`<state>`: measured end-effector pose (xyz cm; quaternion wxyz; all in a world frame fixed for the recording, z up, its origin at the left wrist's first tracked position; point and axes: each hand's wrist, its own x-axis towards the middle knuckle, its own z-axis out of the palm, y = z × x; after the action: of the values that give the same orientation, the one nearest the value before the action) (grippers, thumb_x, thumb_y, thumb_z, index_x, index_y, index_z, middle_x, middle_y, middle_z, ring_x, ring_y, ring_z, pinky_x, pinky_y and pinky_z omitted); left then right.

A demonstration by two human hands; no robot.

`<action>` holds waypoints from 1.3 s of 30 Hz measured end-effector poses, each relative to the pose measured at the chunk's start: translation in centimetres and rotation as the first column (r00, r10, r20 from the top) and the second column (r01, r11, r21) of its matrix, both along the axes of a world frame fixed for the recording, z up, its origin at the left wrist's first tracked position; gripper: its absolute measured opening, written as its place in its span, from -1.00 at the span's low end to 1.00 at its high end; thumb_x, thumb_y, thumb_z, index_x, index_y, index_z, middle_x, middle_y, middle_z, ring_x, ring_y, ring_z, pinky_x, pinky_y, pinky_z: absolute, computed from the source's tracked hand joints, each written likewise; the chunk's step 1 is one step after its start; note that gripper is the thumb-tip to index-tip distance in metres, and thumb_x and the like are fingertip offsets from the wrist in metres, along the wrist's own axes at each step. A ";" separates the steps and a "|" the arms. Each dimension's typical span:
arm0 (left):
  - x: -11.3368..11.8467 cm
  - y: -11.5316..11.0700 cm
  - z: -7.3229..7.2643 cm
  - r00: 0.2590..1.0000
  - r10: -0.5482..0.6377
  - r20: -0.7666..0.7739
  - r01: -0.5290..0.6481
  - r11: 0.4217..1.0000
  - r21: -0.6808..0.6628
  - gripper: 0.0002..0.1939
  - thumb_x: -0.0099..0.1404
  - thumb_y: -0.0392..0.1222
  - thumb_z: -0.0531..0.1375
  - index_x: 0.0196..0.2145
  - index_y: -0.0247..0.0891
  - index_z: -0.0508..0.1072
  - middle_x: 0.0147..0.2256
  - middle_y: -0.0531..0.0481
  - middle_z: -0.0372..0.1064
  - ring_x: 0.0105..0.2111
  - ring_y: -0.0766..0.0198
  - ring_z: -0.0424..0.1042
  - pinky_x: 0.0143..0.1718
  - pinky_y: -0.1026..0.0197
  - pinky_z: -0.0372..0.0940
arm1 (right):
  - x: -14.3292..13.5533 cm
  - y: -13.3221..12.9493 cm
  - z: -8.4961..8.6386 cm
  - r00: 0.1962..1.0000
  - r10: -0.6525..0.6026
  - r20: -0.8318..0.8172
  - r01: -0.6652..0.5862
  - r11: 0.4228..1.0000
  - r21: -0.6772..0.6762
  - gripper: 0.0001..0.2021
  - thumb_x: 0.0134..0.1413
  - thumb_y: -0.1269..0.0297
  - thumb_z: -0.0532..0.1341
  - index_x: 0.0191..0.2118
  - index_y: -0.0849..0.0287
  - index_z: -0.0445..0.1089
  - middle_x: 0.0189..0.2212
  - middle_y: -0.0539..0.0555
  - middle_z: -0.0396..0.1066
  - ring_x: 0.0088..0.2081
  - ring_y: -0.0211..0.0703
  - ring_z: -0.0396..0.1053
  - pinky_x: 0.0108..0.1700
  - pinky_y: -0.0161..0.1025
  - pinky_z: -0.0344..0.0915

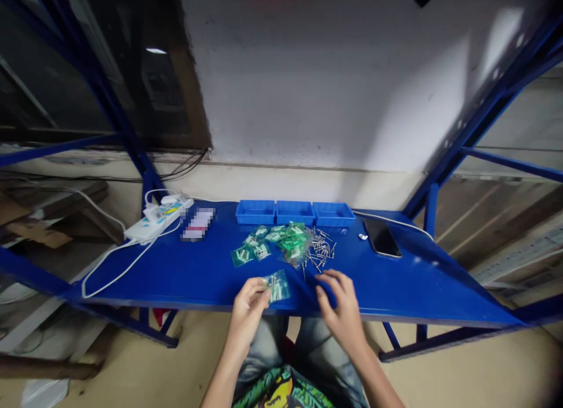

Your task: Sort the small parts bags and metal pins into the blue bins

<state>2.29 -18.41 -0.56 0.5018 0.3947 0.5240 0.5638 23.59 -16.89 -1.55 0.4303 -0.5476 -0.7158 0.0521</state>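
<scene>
My left hand (253, 299) pinches the left edge of a small clear green-tinted bag (278, 286) with several light pieces inside, near the table's front edge. To its right, my right hand (338, 299) is held with fingers apart and nothing in it. Just beyond the hands lies a loose pile of metal rivets (320, 250). Left of the rivets is a heap of green-tinted bags (292, 241), and several more filled bags (243, 255) lie farther left.
Three blue bins (294, 213) stand in a row along the back of the blue table (422, 285). A black phone (382, 238) and a small white item (363, 237) lie at right. A white power strip (153, 223) with cables occupies the left, beside a pixelated item (199, 224).
</scene>
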 end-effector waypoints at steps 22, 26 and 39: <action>-5.0 8.1 0.5 0.996 0.079 -0.046 -0.081 0.995 -0.049 -0.65 0.10 -0.01 0.25 -0.23 -0.26 0.36 -0.29 -0.04 0.40 -0.28 0.22 0.39 -0.32 0.28 0.31 | 17.4 24.0 -0.1 0.662 -0.488 0.568 0.749 0.421 -0.512 -0.43 -0.07 -0.04 0.09 0.07 0.12 0.28 -0.07 0.40 0.28 -0.09 0.37 0.32 -0.26 0.04 0.27; -4.0 9.3 0.2 0.998 0.060 -0.010 -0.060 0.997 -0.042 -0.67 0.10 0.00 0.25 -0.26 -0.25 0.36 -0.32 -0.01 0.39 -0.30 0.23 0.39 -0.33 0.27 0.33 | 18.1 23.7 -0.2 0.693 -0.423 0.584 0.719 0.463 -0.518 -0.43 -0.08 0.00 0.11 0.10 0.06 0.26 -0.10 0.35 0.33 -0.11 0.33 0.35 -0.25 0.05 0.28; -1.4 12.8 0.3 0.999 -0.040 0.008 0.040 0.999 0.022 -0.57 0.13 -0.06 0.23 -0.08 -0.20 0.23 -0.25 -0.02 0.35 -0.27 0.25 0.37 -0.28 0.23 0.35 | 16.8 22.9 -0.1 0.654 -0.420 0.629 0.749 0.475 -0.461 -0.40 0.01 -0.07 0.02 0.14 0.08 0.21 -0.06 0.36 0.30 -0.06 0.31 0.32 -0.16 0.06 0.26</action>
<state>0.92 -5.61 -0.29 0.5107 0.4083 0.5077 0.5610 40.37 6.02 -1.63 0.0133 -0.8781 -0.4769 0.0367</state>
